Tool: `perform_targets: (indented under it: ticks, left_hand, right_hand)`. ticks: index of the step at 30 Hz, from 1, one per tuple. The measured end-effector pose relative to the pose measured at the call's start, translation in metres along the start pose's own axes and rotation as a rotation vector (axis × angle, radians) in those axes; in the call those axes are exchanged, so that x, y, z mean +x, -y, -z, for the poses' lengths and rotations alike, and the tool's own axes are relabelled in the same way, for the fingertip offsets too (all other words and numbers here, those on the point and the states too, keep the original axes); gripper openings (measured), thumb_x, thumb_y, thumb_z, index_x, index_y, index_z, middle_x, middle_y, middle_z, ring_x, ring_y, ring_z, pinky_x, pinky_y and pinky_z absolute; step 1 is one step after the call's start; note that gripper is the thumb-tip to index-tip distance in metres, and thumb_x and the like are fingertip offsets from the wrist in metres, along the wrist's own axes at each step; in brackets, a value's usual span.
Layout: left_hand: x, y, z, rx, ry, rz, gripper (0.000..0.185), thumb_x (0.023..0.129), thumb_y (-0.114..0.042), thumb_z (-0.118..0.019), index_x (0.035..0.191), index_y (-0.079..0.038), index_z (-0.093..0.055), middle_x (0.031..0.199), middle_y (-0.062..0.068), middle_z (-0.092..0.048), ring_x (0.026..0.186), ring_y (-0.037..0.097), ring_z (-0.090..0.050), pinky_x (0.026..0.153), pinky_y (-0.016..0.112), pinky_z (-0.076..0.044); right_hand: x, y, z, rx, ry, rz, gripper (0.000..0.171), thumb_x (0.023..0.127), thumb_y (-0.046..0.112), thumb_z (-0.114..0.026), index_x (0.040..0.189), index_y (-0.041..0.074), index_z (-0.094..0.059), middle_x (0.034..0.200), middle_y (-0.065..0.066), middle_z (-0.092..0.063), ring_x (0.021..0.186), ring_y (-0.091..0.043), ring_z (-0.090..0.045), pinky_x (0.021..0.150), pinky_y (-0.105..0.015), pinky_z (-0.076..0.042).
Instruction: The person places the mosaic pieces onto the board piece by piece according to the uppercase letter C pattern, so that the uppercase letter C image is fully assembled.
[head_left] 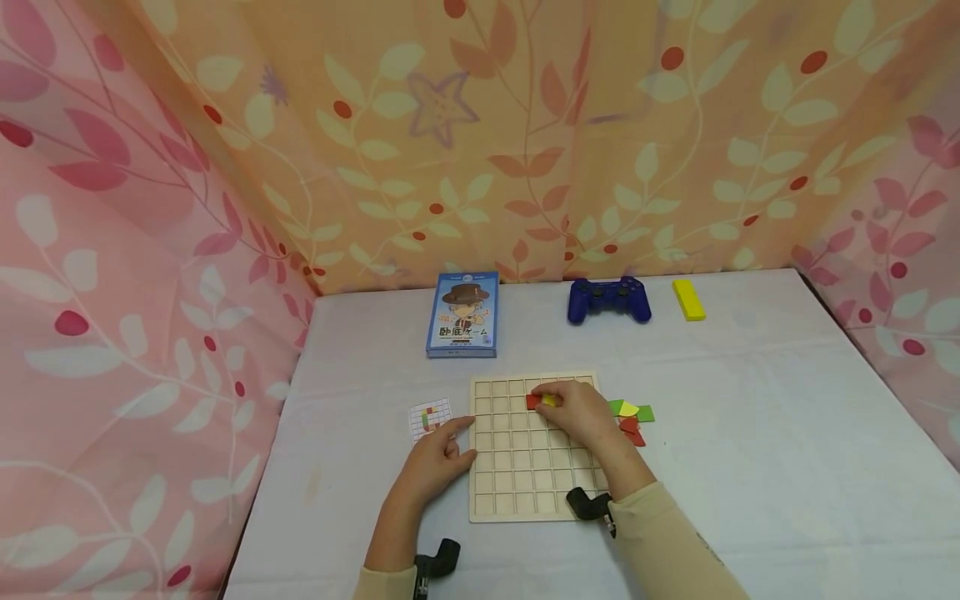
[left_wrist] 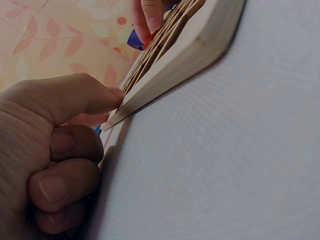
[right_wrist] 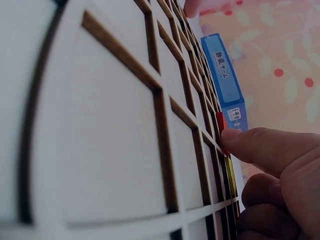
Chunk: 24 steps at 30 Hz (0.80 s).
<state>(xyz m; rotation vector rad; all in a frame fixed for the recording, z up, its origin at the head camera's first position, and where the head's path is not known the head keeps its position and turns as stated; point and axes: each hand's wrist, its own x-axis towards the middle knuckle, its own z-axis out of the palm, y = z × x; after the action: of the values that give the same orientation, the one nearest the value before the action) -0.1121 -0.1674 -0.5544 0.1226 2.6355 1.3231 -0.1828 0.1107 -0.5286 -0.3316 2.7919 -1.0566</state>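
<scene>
We saw the right hand pinch a red piece near the top edge of the wooden board, next to a yellow piece. The left hand touched the board's left edge, thumb and pointing finger apart. We spotted more red, green and yellow pieces just past the right edge.

There are two hands, one board, card, box, controller and bar

Soft, even light falls around the grid board; a thin shadow lies beneath its edge in my dim left-wrist view. In my right-wrist view, its nearest rim blurs, probably out of focus.
</scene>
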Motion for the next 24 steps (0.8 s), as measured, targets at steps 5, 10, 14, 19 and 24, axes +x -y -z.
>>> perform_targets:
  ticks: [5,10,14,19,24]
  left_hand:
    - [0.0,0.001,0.0,0.006,0.0,-0.011,0.054,0.089,-0.026,-0.079,0.141,-0.018,-0.063,0.052,-0.009,-0.043,0.045,0.006,-0.037,0.046,0.026,-0.031]
    - [0.0,0.001,0.001,-0.002,0.005,-0.006,0.054,0.09,-0.026,-0.078,0.141,-0.019,-0.063,0.052,-0.009,-0.044,0.046,0.006,-0.037,0.047,0.026,-0.031]
    - [-0.001,0.001,0.001,0.0,0.0,0.003,0.054,0.09,-0.026,-0.079,0.141,-0.019,-0.063,0.052,-0.008,-0.044,0.045,0.006,-0.037,0.046,0.026,-0.031]
    - [-0.001,0.001,0.0,0.004,-0.006,0.0,0.054,0.09,-0.025,-0.079,0.141,-0.019,-0.063,0.052,-0.009,-0.043,0.046,0.006,-0.036,0.046,0.025,-0.031]
    - [-0.001,-0.001,0.0,0.007,-0.006,0.001,0.054,0.09,-0.026,-0.078,0.141,-0.02,-0.063,0.052,-0.009,-0.043,0.046,0.006,-0.037,0.046,0.026,-0.031]
  right_hand:
    - [0.0,0.002,0.002,-0.013,0.03,-0.018,0.029,0.092,0.027,-0.077,0.12,0.021,-0.078,0.062,0.004,-0.047,0.066,-0.017,-0.047,0.071,-0.036,-0.043]
    - [0.0,0.0,0.002,0.007,0.034,-0.034,0.031,0.092,0.024,-0.076,0.122,0.02,-0.077,0.064,0.004,-0.048,0.067,-0.017,-0.047,0.072,-0.037,-0.042]
    - [0.0,-0.002,0.004,0.06,0.045,-0.027,0.033,0.092,0.026,-0.077,0.124,0.019,-0.076,0.065,0.004,-0.046,0.068,-0.017,-0.045,0.073,-0.037,-0.041]
    - [-0.003,-0.001,0.011,0.185,0.062,-0.029,0.037,0.092,0.027,-0.079,0.127,0.017,-0.075,0.059,0.006,-0.042,0.058,-0.013,-0.04,0.067,-0.034,-0.04]
    - [-0.007,0.006,0.023,0.288,0.055,-0.024,0.037,0.092,0.025,-0.078,0.128,0.015,-0.074,0.056,0.007,-0.033,0.05,-0.011,-0.03,0.056,-0.03,-0.034]
